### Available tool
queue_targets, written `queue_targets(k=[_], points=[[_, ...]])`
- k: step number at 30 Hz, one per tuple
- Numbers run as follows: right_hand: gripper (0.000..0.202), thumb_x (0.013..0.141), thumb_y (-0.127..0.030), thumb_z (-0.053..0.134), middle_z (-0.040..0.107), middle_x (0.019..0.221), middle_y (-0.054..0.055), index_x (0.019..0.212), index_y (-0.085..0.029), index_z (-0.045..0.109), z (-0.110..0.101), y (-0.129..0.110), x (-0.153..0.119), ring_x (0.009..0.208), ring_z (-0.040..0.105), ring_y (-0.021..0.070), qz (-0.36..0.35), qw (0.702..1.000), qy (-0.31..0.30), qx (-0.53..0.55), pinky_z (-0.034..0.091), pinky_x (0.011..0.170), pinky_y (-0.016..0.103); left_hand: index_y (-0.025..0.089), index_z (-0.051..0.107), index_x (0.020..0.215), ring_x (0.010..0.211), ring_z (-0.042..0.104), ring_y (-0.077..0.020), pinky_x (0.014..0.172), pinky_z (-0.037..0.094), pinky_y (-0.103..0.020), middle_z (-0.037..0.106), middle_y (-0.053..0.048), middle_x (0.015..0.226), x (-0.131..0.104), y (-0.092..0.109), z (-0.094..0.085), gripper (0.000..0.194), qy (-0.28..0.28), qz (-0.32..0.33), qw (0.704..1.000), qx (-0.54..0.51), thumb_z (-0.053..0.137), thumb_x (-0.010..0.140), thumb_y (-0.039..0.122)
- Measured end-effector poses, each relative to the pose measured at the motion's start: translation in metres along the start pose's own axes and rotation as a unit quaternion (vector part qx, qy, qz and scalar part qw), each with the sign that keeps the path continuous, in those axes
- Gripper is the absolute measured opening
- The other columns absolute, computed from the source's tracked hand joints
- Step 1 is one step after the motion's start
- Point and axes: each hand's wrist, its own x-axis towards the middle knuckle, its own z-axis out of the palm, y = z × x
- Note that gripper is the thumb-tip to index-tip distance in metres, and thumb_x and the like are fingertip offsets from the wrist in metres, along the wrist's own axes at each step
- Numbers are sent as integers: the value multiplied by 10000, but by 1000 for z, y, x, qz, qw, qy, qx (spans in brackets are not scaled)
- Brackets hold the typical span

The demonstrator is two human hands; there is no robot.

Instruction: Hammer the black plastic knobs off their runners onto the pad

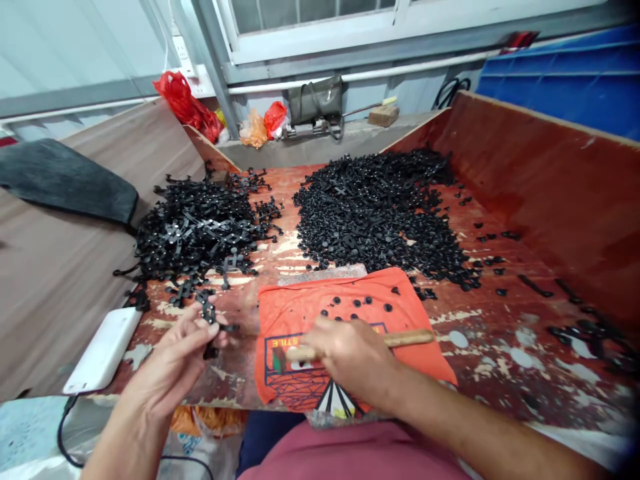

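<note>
My left hand [183, 347] is closed in a pinch on a small black linked part [209, 320], held just above the table left of the orange cloth. My right hand [350, 353] is wrapped round the wooden handle of a hammer [407, 338] over the cloth; the hammer's head end, at the left, is blurred. The orange printed cloth [425, 353] lies over a flat slab whose edges peek out. Several small round black pieces [369, 301] are scattered on the cloth, just beyond my right hand.
A heap of black linked parts [200, 227] lies at left, a larger heap of loose black pieces [370, 213] at back right. A white phone-like device [103, 351] with a cable lies front left. Wooden boards [545, 173] wall the red table. A blue crate [565, 80] stands behind.
</note>
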Motion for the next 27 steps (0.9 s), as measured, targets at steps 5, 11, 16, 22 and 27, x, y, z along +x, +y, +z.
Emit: queue_targets(k=[5, 11, 16, 22, 27], points=[[97, 918, -173, 580, 664, 856, 4, 868, -219, 650, 14, -27, 0, 588, 595, 145, -91, 995, -18, -37, 334, 479, 291, 225, 520, 1014, 584, 625, -126, 575, 545, -232, 579, 78, 642, -15, -13, 0, 568, 50, 0, 998, -26, 821, 580, 14], [151, 959, -143, 497, 670, 886, 78, 923, -166, 642, 10, -10, 16, 695, 636, 176, -48, 995, 25, -80, 404, 551, 280, 221, 464, 895, 536, 553, -95, 514, 471, -201, 526, 99, 592, -13, -19, 15, 535, 29, -7, 998, -46, 855, 569, 55], [177, 947, -113, 505, 699, 900, 88, 1027, -149, 659, 18, -3, 7, 700, 662, 201, -42, 993, 27, -110, 426, 554, 309, 218, 458, 872, 486, 520, -77, 471, 399, -177, 517, 107, 566, -6, -20, 34, 529, -14, -24, 999, -20, 878, 563, 128], [300, 977, -195, 515, 700, 1148, 76, 1269, -213, 582, 15, -1, -33, 789, 696, 214, -22, 992, 42, -113, 450, 590, 337, 228, 475, 924, 355, 437, -52, 387, 291, -144, 471, 144, 474, 7, -27, 69, 557, -82, -39, 993, 70, 877, 540, 196], [229, 931, -178, 585, 720, 892, -7, 1147, -239, 630, 18, 10, -60, 714, 683, 196, -30, 995, 48, -77, 412, 572, 347, 228, 454, 954, 330, 448, -67, 371, 313, -138, 528, 122, 436, 15, -48, 88, 516, -126, -45, 984, 120, 831, 602, 231]])
